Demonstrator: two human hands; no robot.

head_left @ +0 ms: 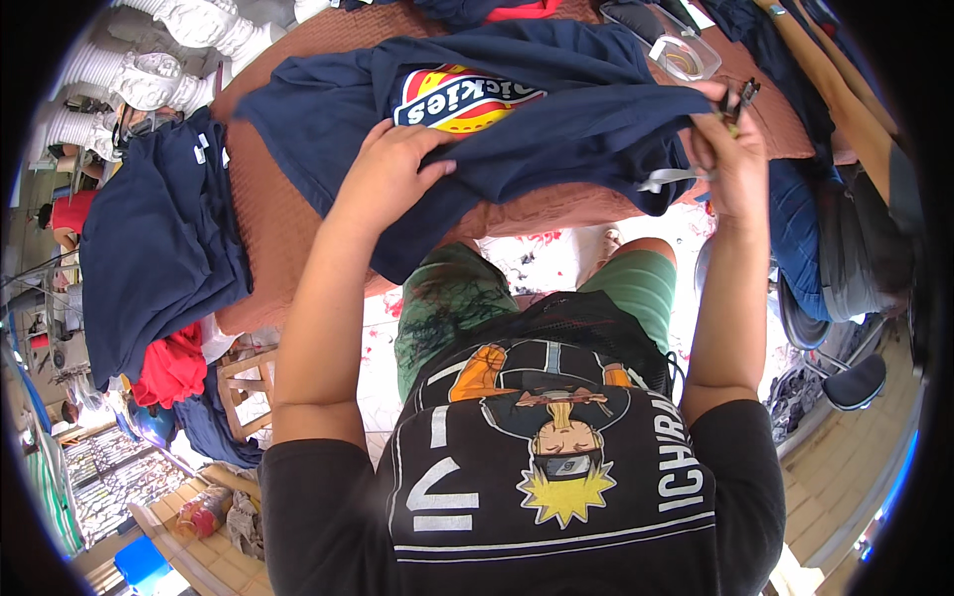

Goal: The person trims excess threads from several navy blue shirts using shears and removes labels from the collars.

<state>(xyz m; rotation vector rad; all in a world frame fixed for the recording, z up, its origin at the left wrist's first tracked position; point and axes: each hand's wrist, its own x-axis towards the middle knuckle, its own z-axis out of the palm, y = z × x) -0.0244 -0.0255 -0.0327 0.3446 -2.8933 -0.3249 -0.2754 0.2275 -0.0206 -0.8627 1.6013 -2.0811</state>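
Observation:
A navy blue T-shirt (586,129) with a bright red and yellow chest print lies loosely bunched across the table in front of me. My left hand (397,164) rests on its near left part, thumb and forefinger apart beside the print. At the garment's right end my right hand (730,149) is closed, with the shirt's edge pinched at its fingers. A small dark tool (740,99), perhaps thread snips, sticks up from that same hand. Just below the fingers a white tag or strip (671,179) hangs by the cloth.
The table has a brown quilted cover (268,189). More navy garments (164,238) hang over its left edge, above a red cloth (171,368). A clear plastic container (686,55) stands at the back right. Another person's arm (835,84) reaches in there. White ornate columns (149,79) stand far left.

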